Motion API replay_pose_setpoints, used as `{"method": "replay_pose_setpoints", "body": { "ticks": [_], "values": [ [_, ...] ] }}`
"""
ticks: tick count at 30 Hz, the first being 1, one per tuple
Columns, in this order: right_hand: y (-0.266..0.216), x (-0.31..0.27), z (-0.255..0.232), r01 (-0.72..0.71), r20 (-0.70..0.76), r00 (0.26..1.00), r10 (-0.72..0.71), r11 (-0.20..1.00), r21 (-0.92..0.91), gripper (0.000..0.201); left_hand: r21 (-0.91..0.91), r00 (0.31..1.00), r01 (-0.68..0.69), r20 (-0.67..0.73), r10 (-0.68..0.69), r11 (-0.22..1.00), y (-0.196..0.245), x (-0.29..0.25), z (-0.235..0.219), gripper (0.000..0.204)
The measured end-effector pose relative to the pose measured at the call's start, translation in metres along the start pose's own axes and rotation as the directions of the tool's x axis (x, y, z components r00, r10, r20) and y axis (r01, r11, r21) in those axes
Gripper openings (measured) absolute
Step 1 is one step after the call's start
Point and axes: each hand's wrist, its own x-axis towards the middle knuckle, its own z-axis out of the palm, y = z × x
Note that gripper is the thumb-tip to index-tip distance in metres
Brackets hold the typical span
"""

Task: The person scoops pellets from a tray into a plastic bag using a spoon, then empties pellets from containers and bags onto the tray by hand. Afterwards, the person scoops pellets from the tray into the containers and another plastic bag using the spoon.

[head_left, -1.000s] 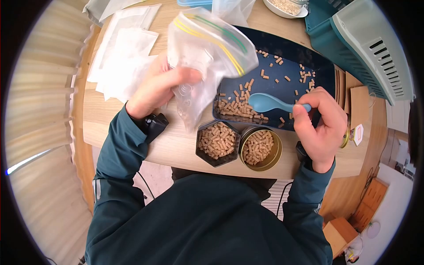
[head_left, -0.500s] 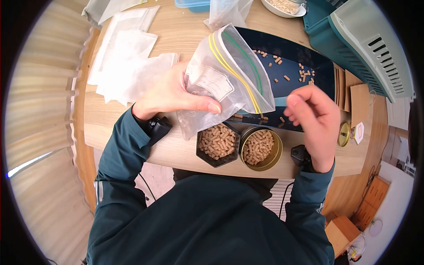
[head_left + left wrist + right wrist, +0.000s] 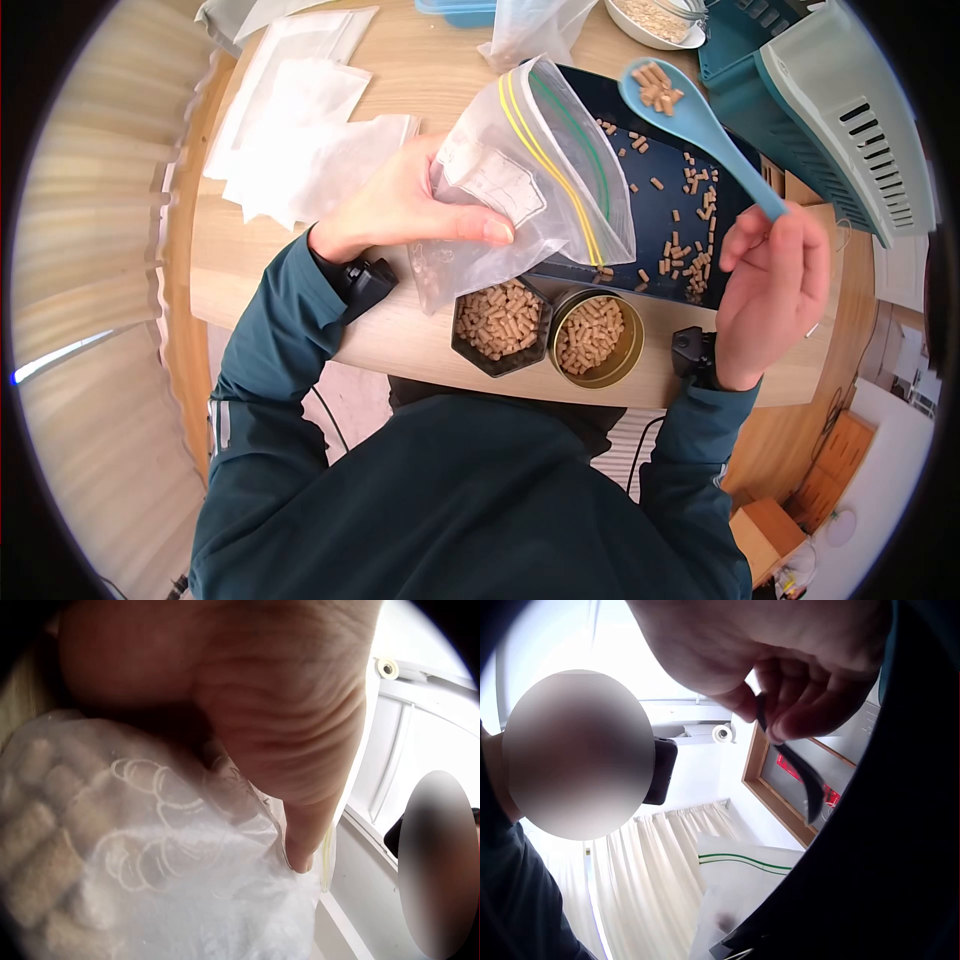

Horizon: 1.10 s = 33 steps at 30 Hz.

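Observation:
My left hand (image 3: 385, 210) grips a clear zip bag (image 3: 570, 215), thumb across its labelled front and the other fingers hidden behind it. The bag's mouth, with yellow and green seal lines, faces right over the tray. Brown pellets (image 3: 34, 862) show through the plastic in the left wrist view. My right hand (image 3: 775, 290) pinches the handle end of a blue spoon (image 3: 725, 145), whose bowl carries several pellets (image 3: 658, 90) above the tray's far side. The dark blue tray (image 3: 655, 215) has loose pellets scattered on its floor and is partly covered by the bag.
A hexagonal container (image 3: 547, 335) and a round gold tin (image 3: 632, 345), both holding pellets, stand at the table's front edge. White paper-like bags (image 3: 300, 150) lie at left. A teal and grey carrier (image 3: 830, 110) and a white bowl (image 3: 690, 38) stand at back right.
My right hand dipped the spoon behind the bag into the tray, then raised it to the far right, now with pellets in its bowl. My left hand moved the bag right, its mouth turning rightward.

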Motion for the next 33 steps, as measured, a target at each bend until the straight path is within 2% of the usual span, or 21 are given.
{"method": "replay_pose_setpoints", "body": {
  "ticks": [2,5,8,9,10,11,13,14,15,17,18,19,20,21,22,23,24,25,26,30,33],
  "values": [
    [0.001,-0.006,0.001,0.288,0.289,0.926,-0.244,0.950,-0.120,0.023,-0.017,1.000,-0.010,-0.004,0.010,1.000,-0.002,0.000,0.000,0.057],
    [0.000,-0.009,0.003,0.366,0.324,0.891,-0.317,0.925,-0.104,0.024,-0.135,0.999,0.012,-0.046,-0.019,0.991,-0.010,-0.001,-0.003,0.057],
    [-0.002,-0.008,0.003,0.238,0.153,0.965,-0.211,0.953,-0.187,0.021,-0.262,1.000,0.010,-0.024,-0.017,0.965,-0.011,0.000,-0.003,0.062],
    [-0.001,-0.006,0.002,0.168,0.089,0.985,-0.151,0.958,-0.234,0.020,-0.270,0.995,-0.090,-0.074,0.073,0.959,-0.010,-0.001,0.001,0.064],
    [0.000,-0.006,0.002,0.118,0.101,0.991,-0.093,0.954,-0.277,0.018,-0.273,0.979,-0.190,-0.123,0.162,0.943,-0.009,0.000,0.004,0.068],
    [-0.002,-0.007,0.006,0.047,0.118,0.993,-0.010,0.947,-0.317,0.016,-0.272,0.980,-0.186,-0.115,0.160,0.944,-0.008,-0.001,0.002,0.068],
    [0.002,-0.006,0.008,0.129,0.285,0.958,-0.003,0.896,-0.425,0.012,-0.263,0.967,-0.222,-0.184,0.177,0.939,0.006,0.000,0.003,0.064],
    [-0.001,-0.005,0.012,0.220,0.357,0.933,-0.044,0.856,-0.469,0.010,-0.493,0.867,-0.137,-0.480,-0.137,0.859,0.011,0.000,0.018,0.065],
    [-0.002,-0.005,0.016,0.300,0.424,0.903,-0.068,0.805,-0.511,0.012,-0.493,0.871,-0.130,-0.471,-0.138,0.860,0.008,0.000,0.015,0.065],
    [0.004,-0.004,0.017,0.459,0.559,0.818,-0.135,0.739,-0.493,0.015,-0.424,0.921,-0.181,-0.391,0.001,0.888,0.001,-0.006,0.006,0.065],
    [0.004,-0.004,0.018,0.455,0.555,0.821,-0.132,0.739,-0.497,0.015,-0.413,0.930,-0.216,-0.363,0.057,0.885,0.013,-0.004,0.016,0.063],
    [0.004,-0.004,0.019,0.503,0.621,0.769,-0.149,0.741,-0.446,0.015,-0.414,0.931,-0.213,-0.360,0.056,0.885,0.011,-0.006,0.016,0.063],
    [0.004,-0.003,0.019,0.547,0.683,0.711,-0.166,0.741,-0.389,0.016,-0.397,0.900,-0.128,-0.432,-0.062,0.909,0.007,-0.009,0.014,0.056],
    [0.003,-0.003,0.019,0.546,0.683,0.712,-0.165,0.742,-0.390,0.016,-0.386,0.847,-0.039,-0.502,-0.174,0.922,0.001,-0.012,0.014,0.049],
    [0.002,-0.003,0.018,0.522,0.695,0.705,-0.140,0.767,-0.375,0.015,-0.116,0.840,-0.137,-0.540,0.053,0.984,-0.015,-0.010,0.022,0.036],
    [0.001,-0.004,0.017,0.497,0.709,0.696,-0.115,0.790,-0.359,0.014,-0.115,0.839,-0.136,-0.541,0.053,0.984,-0.026,-0.011,0.015,0.036],
    [0.000,-0.004,0.015,0.496,0.709,0.695,-0.116,0.791,-0.358,0.014,-0.259,0.944,-0.144,-0.327,0.053,0.955,-0.036,-0.011,-0.001,0.032],
    [-0.001,-0.004,0.013,0.434,0.705,0.706,-0.068,0.828,-0.356,0.014,-0.396,0.992,-0.114,-0.095,0.083,0.911,-0.039,-0.012,-0.015,0.031],
    [-0.001,-0.004,0.012,0.370,0.700,0.714,-0.019,0.859,-0.354,0.013,-0.492,0.998,-0.038,0.030,0.061,0.870,-0.039,-0.015,-0.024,0.045],
    [0.000,-0.004,0.009,0.307,0.695,0.719,0.032,0.882,-0.358,0.012,-0.380,0.999,0.007,-0.027,-0.018,0.925,-0.004,-0.016,-0.008,0.043],
    [0.000,-0.004,0.008,0.241,0.687,0.721,0.087,0.899,-0.366,0.011,-0.288,0.996,0.094,0.040,-0.086,0.953,-0.005,-0.010,-0.011,0.045]
  ]
}}
